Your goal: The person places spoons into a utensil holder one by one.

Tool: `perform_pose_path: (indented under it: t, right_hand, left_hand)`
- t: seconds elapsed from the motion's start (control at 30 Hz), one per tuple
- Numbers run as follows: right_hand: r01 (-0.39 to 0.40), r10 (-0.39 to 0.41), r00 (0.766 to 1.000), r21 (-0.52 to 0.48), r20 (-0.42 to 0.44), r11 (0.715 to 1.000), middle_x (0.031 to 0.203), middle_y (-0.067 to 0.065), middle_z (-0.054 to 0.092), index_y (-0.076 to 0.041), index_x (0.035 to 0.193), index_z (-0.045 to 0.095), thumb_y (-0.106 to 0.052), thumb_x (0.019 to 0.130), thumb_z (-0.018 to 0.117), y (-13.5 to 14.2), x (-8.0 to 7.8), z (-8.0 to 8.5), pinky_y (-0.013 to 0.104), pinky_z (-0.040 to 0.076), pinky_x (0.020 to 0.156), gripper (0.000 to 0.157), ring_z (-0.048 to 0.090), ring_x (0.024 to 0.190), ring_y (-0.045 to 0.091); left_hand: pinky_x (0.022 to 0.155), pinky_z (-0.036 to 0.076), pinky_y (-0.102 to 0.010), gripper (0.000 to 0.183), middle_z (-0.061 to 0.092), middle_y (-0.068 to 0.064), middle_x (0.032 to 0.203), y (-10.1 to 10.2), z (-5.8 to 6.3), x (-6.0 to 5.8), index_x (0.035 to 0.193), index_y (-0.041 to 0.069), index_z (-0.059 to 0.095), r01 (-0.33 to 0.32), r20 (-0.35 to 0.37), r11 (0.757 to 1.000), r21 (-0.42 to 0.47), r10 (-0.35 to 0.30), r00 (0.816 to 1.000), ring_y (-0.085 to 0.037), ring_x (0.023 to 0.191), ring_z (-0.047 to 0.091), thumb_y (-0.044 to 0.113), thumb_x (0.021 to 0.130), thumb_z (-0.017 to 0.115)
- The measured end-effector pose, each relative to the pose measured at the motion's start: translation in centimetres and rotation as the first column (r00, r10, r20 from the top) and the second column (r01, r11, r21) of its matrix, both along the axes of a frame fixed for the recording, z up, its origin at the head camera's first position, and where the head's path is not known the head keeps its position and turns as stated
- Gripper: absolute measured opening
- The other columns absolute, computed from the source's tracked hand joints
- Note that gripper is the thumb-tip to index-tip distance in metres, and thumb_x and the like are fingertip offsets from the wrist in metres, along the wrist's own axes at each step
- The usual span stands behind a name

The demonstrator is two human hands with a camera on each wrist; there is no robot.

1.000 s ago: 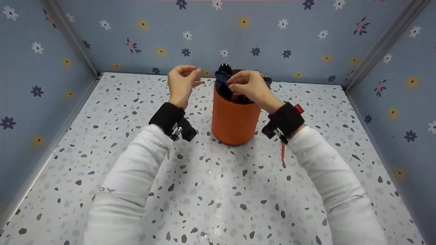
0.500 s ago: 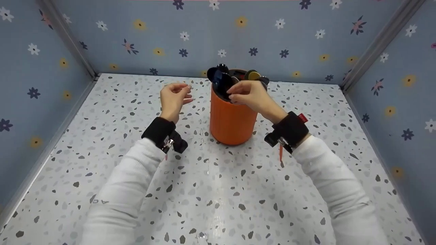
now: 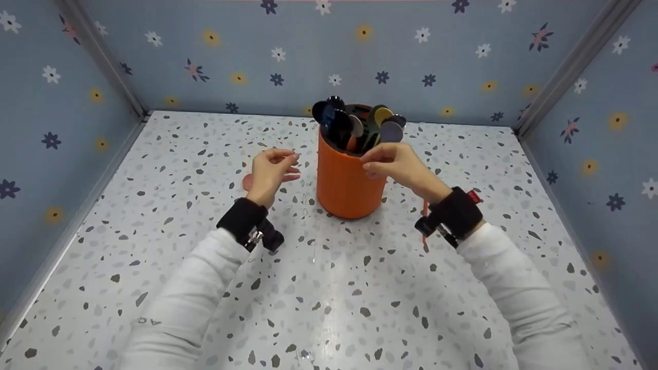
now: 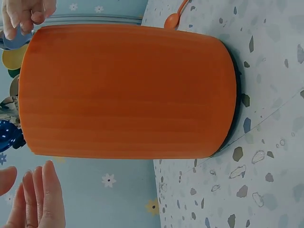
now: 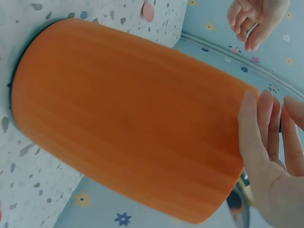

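An orange cylindrical holder [image 3: 351,185] stands upright with several spoons in it: dark blue spoons [image 3: 336,122], a yellow spoon [image 3: 383,114], a greyish-purple spoon [image 3: 391,132] and a small beige-headed spoon [image 3: 355,126]. My right hand [image 3: 400,165] is at the holder's front right rim, thumb and fingers loosely bent, nothing held; whether it touches the rim I cannot tell. Left of the holder, my left hand [image 3: 272,172] hovers with relaxed fingers and holds nothing. Behind it a pink round-headed piece [image 3: 248,182] lies on the table, partly hidden by the hand.
An orange spoon [image 4: 172,20] lies on the table right of the holder, mostly hidden by the right wrist in the head view. Flower-patterned walls [image 3: 308,56] enclose the speckled white table [image 3: 329,288] at the back and sides.
My right hand has drawn back from the dark blue spoon in the holder's mouth to the front rim, uncovering more spoons. My left hand has come lower and nearer, and the pink head shows.
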State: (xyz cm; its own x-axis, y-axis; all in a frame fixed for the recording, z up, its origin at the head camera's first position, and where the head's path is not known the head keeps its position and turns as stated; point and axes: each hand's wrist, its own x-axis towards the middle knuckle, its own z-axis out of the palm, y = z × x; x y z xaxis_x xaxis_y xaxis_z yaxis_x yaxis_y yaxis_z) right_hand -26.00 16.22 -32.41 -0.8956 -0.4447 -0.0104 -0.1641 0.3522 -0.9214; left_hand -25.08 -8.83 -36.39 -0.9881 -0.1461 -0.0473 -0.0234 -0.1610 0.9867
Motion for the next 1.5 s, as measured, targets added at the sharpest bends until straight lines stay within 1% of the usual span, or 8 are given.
perform_pose_path:
  t: [0.3, 0.53, 0.6, 0.7, 0.9, 1.13, 1.37, 1.5]
  right_hand:
    - [0.032, -0.033, 0.995, 0.013, 0.089, 0.999, 0.101, 0.023, 0.058, 0.01, 0.106, 0.056, -0.009, 0.085, 0.057, 4.1, -0.3, -2.9, 0.03, 0.053, 0.077, 0.028, 0.061, 0.082, 0.019]
    - [0.097, -0.097, 0.99, 0.004, 0.101, 0.995, 0.088, 0.005, 0.062, 0.013, 0.105, 0.055, -0.005, 0.085, 0.056, 6.6, -0.7, -5.8, 0.032, 0.053, 0.075, 0.027, 0.062, 0.079, 0.017]
    - [0.114, -0.114, 0.987, 0.003, 0.11, 0.993, 0.09, 0.008, 0.062, 0.012, 0.106, 0.054, -0.004, 0.086, 0.054, 7.2, -0.9, -6.7, 0.033, 0.053, 0.076, 0.026, 0.062, 0.08, 0.019]
    - [0.147, -0.147, 0.98, 0.008, 0.136, 0.989, 0.093, 0.01, 0.062, 0.011, 0.107, 0.053, -0.004, 0.086, 0.052, 8.0, -1.1, -8.0, 0.035, 0.053, 0.077, 0.026, 0.062, 0.082, 0.02]
    - [0.239, -0.236, 0.949, 0.012, 0.208, 0.971, 0.093, 0.012, 0.06, 0.013, 0.113, 0.049, -0.003, 0.087, 0.05, 9.5, -1.6, -10.1, 0.036, 0.053, 0.077, 0.031, 0.061, 0.078, 0.015]
    - [0.305, -0.308, 0.918, 0.052, 0.249, 0.951, 0.09, 0.006, 0.058, 0.015, 0.117, 0.046, -0.003, 0.088, 0.049, 10.9, -2.2, -11.2, 0.034, 0.052, 0.078, 0.034, 0.06, 0.075, 0.011]
    - [0.374, -0.394, 0.874, 0.124, 0.285, 0.919, 0.097, 0.019, 0.056, 0.016, 0.117, 0.044, -0.001, 0.087, 0.049, 11.9, -2.8, -12.1, 0.04, 0.048, 0.085, 0.036, 0.061, 0.078, 0.018]
    - [0.421, -0.454, 0.848, 0.172, 0.273, 0.89, 0.086, 0.016, 0.059, 0.018, 0.116, 0.044, 0.001, 0.085, 0.05, 12.2, -3.0, -12.8, 0.036, 0.052, 0.078, 0.035, 0.063, 0.07, 0.016]
  left_hand:
    - [0.061, 0.055, -0.027, 0.024, 0.058, -0.009, 0.076, 0.3, -1.4, 1.0, 0.103, -0.012, 0.053, 0.03, 0.018, 1.0, -0.001, -0.03, 0.999, -0.012, 0.058, 0.059, 0.002, 0.084, 0.056]
    - [0.061, 0.055, -0.026, 0.023, 0.058, -0.008, 0.077, 0.7, -2.7, 1.6, 0.103, -0.011, 0.054, 0.061, 0.06, 0.998, -0.004, -0.06, 0.996, -0.011, 0.059, 0.058, 0.003, 0.085, 0.056]
    - [0.061, 0.055, -0.026, 0.023, 0.059, -0.006, 0.075, 0.7, -3.0, 1.7, 0.103, -0.011, 0.054, 0.057, 0.071, 0.998, -0.001, -0.056, 0.996, -0.011, 0.059, 0.059, 0.003, 0.085, 0.056]
    - [0.061, 0.055, -0.027, 0.023, 0.059, -0.01, 0.078, 0.8, -3.5, 1.9, 0.103, -0.011, 0.054, 0.047, 0.08, 0.999, 0.011, -0.048, 0.996, -0.013, 0.06, 0.059, 0.002, 0.084, 0.057]
    - [0.062, 0.056, -0.028, 0.024, 0.059, -0.009, 0.077, 1.2, -4.5, 2.1, 0.104, -0.012, 0.053, 0.055, 0.115, 0.998, 0.032, -0.059, 0.992, -0.015, 0.062, 0.059, 0.002, 0.085, 0.056]
    - [0.062, 0.056, -0.028, 0.023, 0.06, -0.009, 0.076, 1.5, -5.5, 2.6, 0.103, -0.011, 0.054, 0.06, 0.154, 0.997, 0.044, -0.066, 0.986, -0.013, 0.061, 0.059, 0.002, 0.085, 0.056]
    - [0.061, 0.056, -0.03, 0.021, 0.06, -0.006, 0.071, 2.2, -6.5, 3.3, 0.101, -0.013, 0.054, 0.103, 0.171, 0.994, 0.039, -0.108, 0.979, -0.016, 0.061, 0.059, 0.0, 0.085, 0.055]
    - [0.061, 0.056, -0.031, 0.022, 0.06, -0.009, 0.074, 2.6, -7.3, 3.6, 0.102, -0.014, 0.054, 0.126, 0.188, 0.992, 0.022, -0.128, 0.974, -0.016, 0.06, 0.058, 0.0, 0.085, 0.055]
